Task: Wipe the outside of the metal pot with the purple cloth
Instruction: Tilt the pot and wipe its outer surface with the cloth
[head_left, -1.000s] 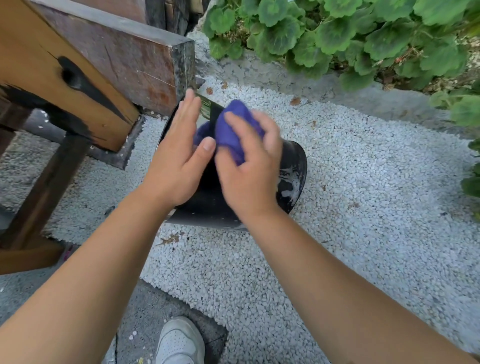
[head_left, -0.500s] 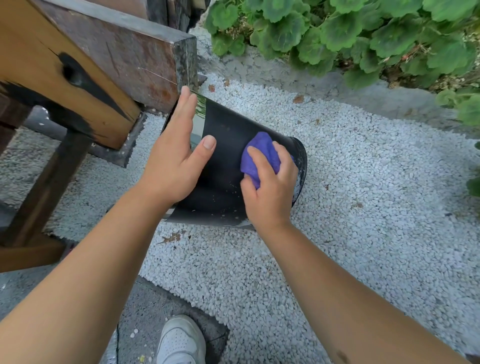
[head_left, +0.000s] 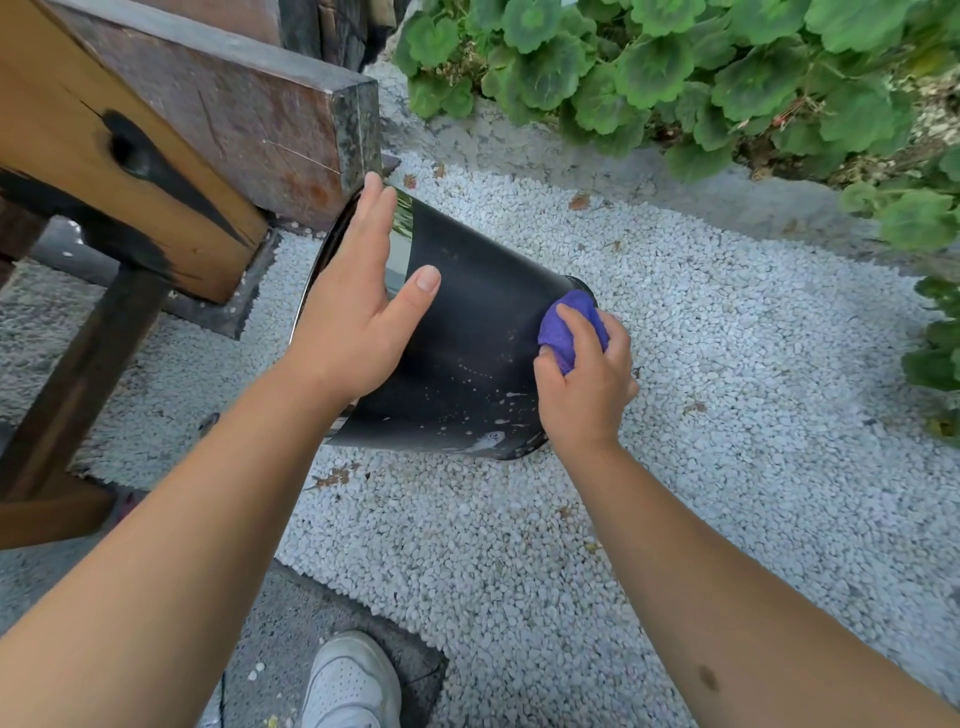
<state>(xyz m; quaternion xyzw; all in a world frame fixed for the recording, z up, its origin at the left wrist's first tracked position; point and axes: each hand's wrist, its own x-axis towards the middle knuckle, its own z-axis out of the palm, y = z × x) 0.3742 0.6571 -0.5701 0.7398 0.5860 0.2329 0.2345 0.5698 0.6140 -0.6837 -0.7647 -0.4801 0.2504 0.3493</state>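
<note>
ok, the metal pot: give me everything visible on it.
The metal pot lies tipped on its side on the white gravel, its wide mouth toward the wooden beam, its narrower base to the right. The outer wall looks dark and matte, with a shiny reflective band near the rim and pale splashes low near the base. The left hand rests flat on it near the rim; the right hand presses the bunched purple cloth against the wall by the base.

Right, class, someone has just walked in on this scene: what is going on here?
A person is cleaning a dark metal pot lying tilted on white gravel. The left hand rests flat on the pot near its rim to steady it. The right hand grips a bunched purple cloth against the pot's side near the base. Pale specks show on the lower side.
</note>
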